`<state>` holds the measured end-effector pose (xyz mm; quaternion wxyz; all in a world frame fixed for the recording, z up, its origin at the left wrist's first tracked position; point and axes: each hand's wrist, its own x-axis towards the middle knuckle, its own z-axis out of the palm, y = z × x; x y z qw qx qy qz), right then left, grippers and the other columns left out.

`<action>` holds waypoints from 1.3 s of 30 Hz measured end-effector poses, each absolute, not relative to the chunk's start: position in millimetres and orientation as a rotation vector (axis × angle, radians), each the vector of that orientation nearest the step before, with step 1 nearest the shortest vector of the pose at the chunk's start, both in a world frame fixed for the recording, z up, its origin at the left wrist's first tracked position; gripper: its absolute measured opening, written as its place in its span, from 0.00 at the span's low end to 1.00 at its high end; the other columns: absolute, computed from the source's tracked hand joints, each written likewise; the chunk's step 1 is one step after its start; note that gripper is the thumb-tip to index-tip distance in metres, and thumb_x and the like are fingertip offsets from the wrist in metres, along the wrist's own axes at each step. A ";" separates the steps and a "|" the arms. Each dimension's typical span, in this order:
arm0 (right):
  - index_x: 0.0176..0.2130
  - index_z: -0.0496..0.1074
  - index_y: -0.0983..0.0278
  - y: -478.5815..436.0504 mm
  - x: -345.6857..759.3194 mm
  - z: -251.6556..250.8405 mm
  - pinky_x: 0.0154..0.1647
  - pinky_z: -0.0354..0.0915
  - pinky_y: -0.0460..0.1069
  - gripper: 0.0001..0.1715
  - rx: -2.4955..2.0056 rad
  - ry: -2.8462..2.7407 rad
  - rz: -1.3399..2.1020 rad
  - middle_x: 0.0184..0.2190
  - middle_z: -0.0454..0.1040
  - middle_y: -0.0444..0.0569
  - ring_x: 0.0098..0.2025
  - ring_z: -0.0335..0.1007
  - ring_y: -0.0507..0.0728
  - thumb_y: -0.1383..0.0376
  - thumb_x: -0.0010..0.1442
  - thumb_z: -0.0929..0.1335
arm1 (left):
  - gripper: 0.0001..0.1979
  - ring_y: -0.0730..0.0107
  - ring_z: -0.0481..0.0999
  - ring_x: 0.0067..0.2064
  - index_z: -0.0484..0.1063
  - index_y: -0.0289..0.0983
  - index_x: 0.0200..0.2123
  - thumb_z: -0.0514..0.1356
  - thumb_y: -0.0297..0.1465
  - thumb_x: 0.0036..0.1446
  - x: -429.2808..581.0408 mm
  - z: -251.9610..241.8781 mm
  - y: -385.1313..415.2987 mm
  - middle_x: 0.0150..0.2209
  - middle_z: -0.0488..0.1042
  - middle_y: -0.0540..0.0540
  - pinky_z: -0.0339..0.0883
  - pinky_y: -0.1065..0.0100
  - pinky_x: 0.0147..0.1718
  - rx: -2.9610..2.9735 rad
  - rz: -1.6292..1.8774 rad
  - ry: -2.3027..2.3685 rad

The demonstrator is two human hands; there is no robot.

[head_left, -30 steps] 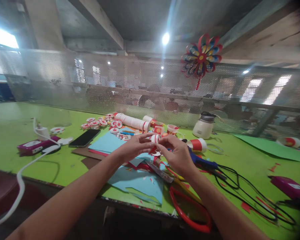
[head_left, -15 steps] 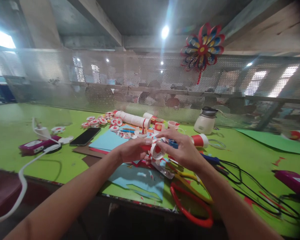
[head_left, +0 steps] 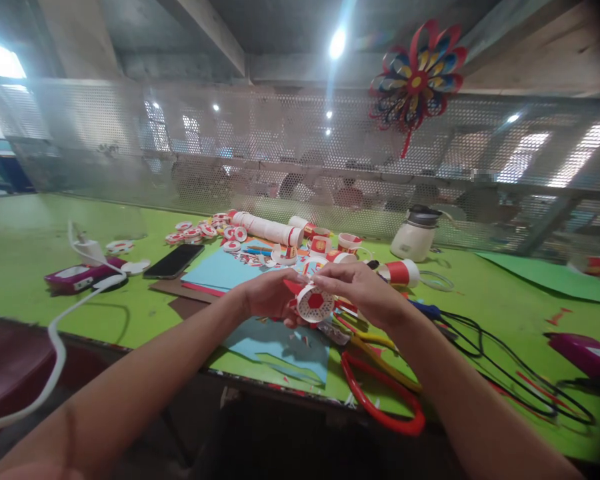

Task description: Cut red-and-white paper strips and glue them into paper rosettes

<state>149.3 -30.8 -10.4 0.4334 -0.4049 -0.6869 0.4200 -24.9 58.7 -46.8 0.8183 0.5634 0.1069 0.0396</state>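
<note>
A white paper-cup craft (head_left: 316,305) with a red hexagon and dotted pattern on its round end, and red paper strips around it, is held between both hands above the table. My left hand (head_left: 270,293) grips it from the left, fingers curled beneath. From the right, my right hand (head_left: 363,288) pinches at its upper rim; its fingertips partly cover what they hold there. Just below lie large scissors (head_left: 359,395) with red and yellow handles. Under the hands is cut light-blue paper (head_left: 287,353) with small scraps.
A phone (head_left: 174,261), a purple device (head_left: 77,275) with a white cable, and several red-and-white discs (head_left: 193,233) lie left. Stacked paper cups (head_left: 267,228) and a kettle-like jug (head_left: 415,235) stand behind. Black cords (head_left: 473,325) and another purple device (head_left: 587,353) lie right. A mesh partition borders the back.
The cup craft has been turned so its red-hexagon end faces me more fully. My right hand has shifted slightly, its fingers now lower and closer together on the rim. The view tilted slightly.
</note>
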 end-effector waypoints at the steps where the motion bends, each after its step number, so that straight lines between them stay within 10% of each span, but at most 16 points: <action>1: 0.29 0.76 0.65 -29.4 149.8 -11.8 0.32 0.63 0.49 0.13 -1.000 -1.678 1.084 0.25 0.74 0.46 0.29 0.68 0.52 0.56 0.54 0.70 | 0.24 0.69 0.70 0.23 0.73 0.29 0.31 0.52 0.46 0.51 -24.1 -47.7 60.2 0.25 0.75 0.40 0.59 0.71 0.18 1.190 0.077 0.220; 9: 0.24 0.73 0.66 -14.0 154.5 -21.0 0.31 0.62 0.49 0.13 -0.991 -1.273 1.247 0.23 0.73 0.44 0.26 0.67 0.51 0.58 0.47 0.74 | 0.41 0.59 0.75 0.30 0.71 0.28 0.40 0.42 0.61 0.50 -21.5 -44.4 61.6 0.32 0.76 0.33 0.63 0.70 0.18 1.200 0.185 0.164; 18: 0.20 0.72 0.66 -8.2 150.4 -24.5 0.27 0.61 0.47 0.16 -1.045 -1.123 1.137 0.19 0.70 0.43 0.22 0.63 0.50 0.57 0.40 0.76 | 0.20 0.67 0.74 0.34 0.73 0.30 0.40 0.65 0.39 0.48 -14.8 -42.4 52.9 0.36 0.75 0.40 0.67 0.70 0.27 1.625 0.668 0.472; 29: 0.23 0.70 0.66 -4.0 154.0 -29.4 0.26 0.58 0.46 0.09 -0.884 -1.023 1.318 0.20 0.69 0.41 0.23 0.61 0.49 0.67 0.39 0.74 | 0.17 0.71 0.72 0.30 0.74 0.30 0.33 0.67 0.37 0.43 -7.6 -45.2 52.6 0.29 0.74 0.45 0.67 0.68 0.31 1.661 0.857 0.463; 39: 0.24 0.71 0.65 -9.7 148.0 -23.0 0.27 0.61 0.48 0.15 -0.951 -1.077 1.189 0.22 0.72 0.45 0.25 0.64 0.52 0.55 0.48 0.71 | 0.17 0.75 0.69 0.24 0.73 0.30 0.30 0.65 0.40 0.45 -12.0 -42.8 54.9 0.24 0.72 0.48 0.63 0.70 0.26 1.733 0.850 0.496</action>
